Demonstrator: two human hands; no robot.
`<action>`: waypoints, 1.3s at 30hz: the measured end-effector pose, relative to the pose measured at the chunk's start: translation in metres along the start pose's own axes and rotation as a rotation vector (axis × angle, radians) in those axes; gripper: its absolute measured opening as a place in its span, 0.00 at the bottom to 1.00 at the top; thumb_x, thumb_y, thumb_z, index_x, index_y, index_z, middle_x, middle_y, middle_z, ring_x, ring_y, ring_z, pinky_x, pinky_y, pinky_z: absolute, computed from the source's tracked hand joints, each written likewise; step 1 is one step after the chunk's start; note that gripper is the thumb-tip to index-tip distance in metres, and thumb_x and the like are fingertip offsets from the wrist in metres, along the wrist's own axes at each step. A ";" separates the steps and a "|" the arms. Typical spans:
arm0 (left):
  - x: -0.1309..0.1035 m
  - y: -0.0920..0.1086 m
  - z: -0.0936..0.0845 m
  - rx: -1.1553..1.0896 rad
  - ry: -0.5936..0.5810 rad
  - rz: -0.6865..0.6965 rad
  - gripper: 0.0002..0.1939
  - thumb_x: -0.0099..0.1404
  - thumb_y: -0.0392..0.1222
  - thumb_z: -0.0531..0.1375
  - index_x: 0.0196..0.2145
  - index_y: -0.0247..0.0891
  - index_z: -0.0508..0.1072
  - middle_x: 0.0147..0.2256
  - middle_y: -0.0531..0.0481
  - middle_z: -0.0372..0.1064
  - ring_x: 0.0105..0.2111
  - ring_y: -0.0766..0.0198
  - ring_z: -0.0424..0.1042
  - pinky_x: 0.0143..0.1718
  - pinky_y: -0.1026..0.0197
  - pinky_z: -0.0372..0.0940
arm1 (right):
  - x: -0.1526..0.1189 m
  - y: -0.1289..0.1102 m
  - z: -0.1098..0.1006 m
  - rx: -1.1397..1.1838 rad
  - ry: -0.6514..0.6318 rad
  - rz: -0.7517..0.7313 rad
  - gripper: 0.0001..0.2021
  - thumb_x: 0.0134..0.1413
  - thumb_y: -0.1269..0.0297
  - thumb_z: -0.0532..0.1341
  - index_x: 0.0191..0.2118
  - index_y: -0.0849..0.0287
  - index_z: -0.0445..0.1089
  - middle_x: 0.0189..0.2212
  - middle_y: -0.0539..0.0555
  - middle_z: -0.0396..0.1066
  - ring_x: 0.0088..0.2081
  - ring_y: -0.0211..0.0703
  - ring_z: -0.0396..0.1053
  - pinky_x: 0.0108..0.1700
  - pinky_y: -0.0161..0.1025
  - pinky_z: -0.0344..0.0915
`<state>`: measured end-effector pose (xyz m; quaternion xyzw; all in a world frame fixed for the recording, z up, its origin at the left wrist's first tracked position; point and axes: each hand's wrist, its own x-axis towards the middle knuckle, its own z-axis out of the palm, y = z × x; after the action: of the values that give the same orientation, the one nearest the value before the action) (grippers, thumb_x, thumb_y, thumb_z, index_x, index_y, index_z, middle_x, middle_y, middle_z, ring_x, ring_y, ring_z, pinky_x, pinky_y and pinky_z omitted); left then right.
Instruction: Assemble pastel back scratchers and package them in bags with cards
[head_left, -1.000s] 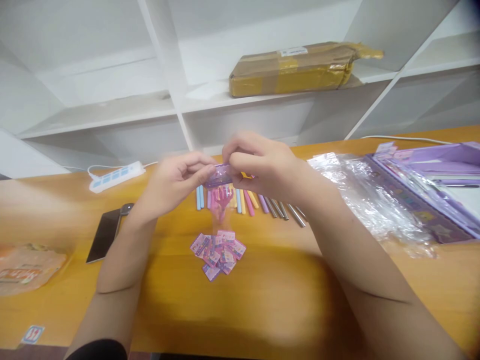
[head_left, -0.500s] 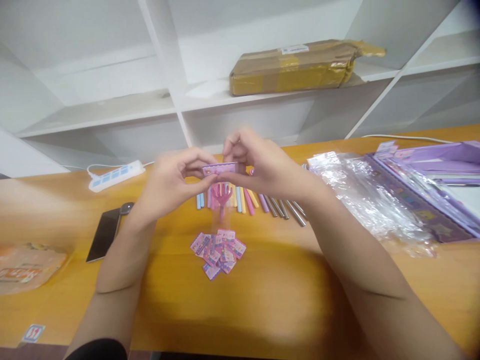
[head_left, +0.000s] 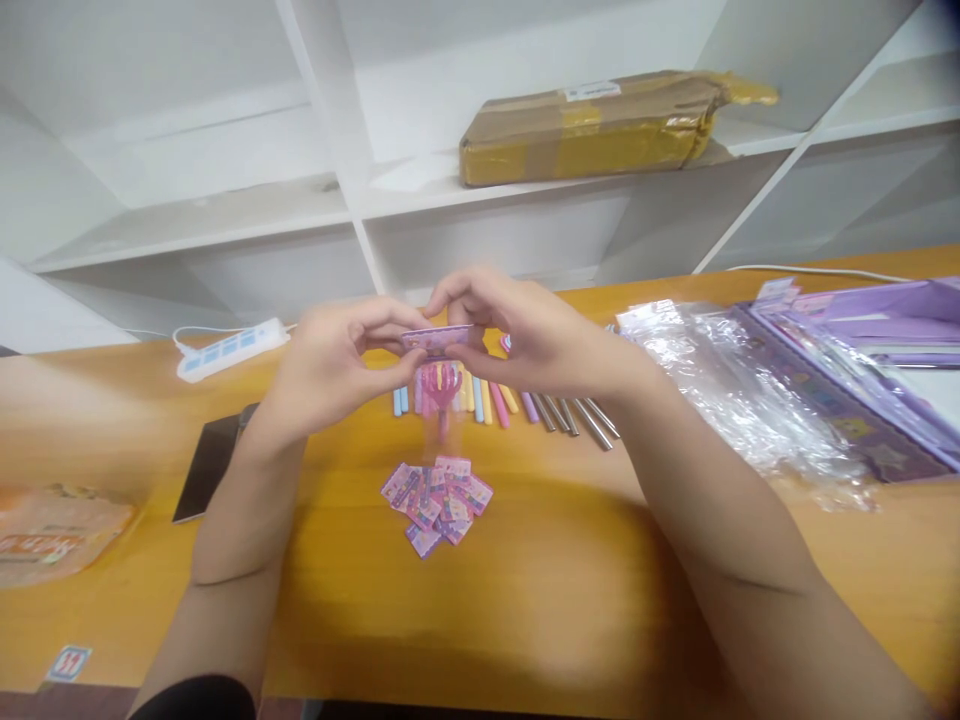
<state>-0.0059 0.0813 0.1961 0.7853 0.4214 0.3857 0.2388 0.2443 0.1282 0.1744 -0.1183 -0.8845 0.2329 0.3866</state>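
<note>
Over a smooth, orange-brown wooden table [head_left: 555, 590], before white shelves [head_left: 360, 180] bearing a creased, taped cardboard box [head_left: 585, 135], the left hand [head_left: 337, 355] and right hand [head_left: 525, 330] pinch opposite ends of a flat purple card [head_left: 439, 339] between thumbs and curled fingers. Just below it shows a pink fork [head_left: 442, 400] in filmy clear plastic. Small printed cards overlap in a pile [head_left: 439, 505] nearer the body; slim pastel and shiny metallic sticks [head_left: 501, 408] lie beyond; crinkled, glossy bags [head_left: 735, 385] spread rightward.
</note>
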 end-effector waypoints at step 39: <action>0.000 0.010 -0.018 0.098 -0.372 0.169 0.10 0.76 0.48 0.67 0.48 0.41 0.79 0.42 0.50 0.83 0.38 0.64 0.82 0.43 0.61 0.76 | -0.104 0.019 0.014 -0.049 0.178 0.445 0.16 0.76 0.50 0.61 0.40 0.54 0.78 0.40 0.54 0.78 0.40 0.44 0.74 0.50 0.45 0.72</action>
<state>-0.0153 0.0766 0.2138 0.8861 0.3212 0.2316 0.2408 0.3046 0.1000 0.0917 -0.3399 -0.8044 0.2793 0.3993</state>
